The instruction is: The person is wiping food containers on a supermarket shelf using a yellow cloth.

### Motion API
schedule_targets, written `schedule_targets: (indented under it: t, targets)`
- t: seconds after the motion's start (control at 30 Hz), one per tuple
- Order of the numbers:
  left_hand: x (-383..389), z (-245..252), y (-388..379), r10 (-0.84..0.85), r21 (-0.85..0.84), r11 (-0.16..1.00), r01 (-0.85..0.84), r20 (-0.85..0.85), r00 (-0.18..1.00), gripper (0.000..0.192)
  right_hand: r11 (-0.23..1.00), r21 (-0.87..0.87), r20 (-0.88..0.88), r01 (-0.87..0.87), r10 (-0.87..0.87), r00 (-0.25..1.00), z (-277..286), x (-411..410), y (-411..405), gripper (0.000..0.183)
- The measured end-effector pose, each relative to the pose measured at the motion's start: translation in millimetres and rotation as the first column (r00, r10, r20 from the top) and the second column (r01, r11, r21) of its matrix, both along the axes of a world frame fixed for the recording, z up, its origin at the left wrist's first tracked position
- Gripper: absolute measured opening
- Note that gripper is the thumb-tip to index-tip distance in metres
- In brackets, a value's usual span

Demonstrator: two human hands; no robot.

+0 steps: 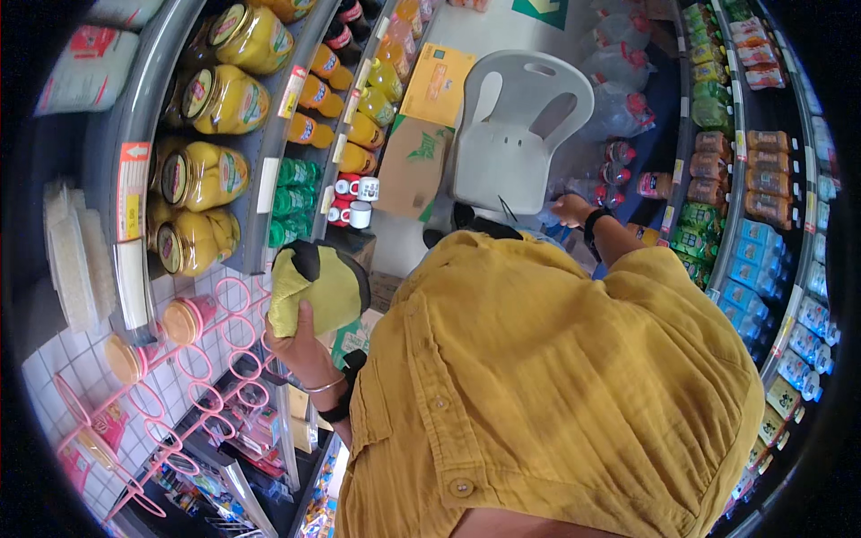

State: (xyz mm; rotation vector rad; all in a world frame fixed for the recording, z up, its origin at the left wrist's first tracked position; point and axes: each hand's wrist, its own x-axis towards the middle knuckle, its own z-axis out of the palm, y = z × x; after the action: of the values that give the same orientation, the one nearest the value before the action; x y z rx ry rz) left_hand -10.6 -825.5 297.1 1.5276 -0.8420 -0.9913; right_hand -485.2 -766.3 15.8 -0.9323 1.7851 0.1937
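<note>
My left hand is closed around a yellow-green cloth with black parts, near the end of a shelf. Glass jars of yellow fruit stand on that shelf, above and left of the cloth. My right hand is low beside my body, next to the seat of a grey plastic chair. Its fingers look curled, and whether they hold anything cannot be told. White and red mugs sit at the lower shelf's end, just beyond the cloth.
Cardboard boxes stand on the floor between the left shelves and the chair. Large clear bottles stand right of the chair. Drink shelves line the right side. A pink wire rack with jars is at lower left.
</note>
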Motion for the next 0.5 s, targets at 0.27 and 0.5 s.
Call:
schedule_targets:
  t: [0.27,0.5]
  targets:
    - [27,-14,8,-0.005,0.05,0.999,0.003,0.039,0.999,0.028,0.988,-0.154,0.38,0.004,0.056,0.923,-50,-17,49,0.011]
    - [49,-39,11,-0.063,0.08,0.995,0.053,0.129,0.99,0.03,0.832,-0.446,-0.024,-0.331,0.358,0.933,1,35,-17,0.015]
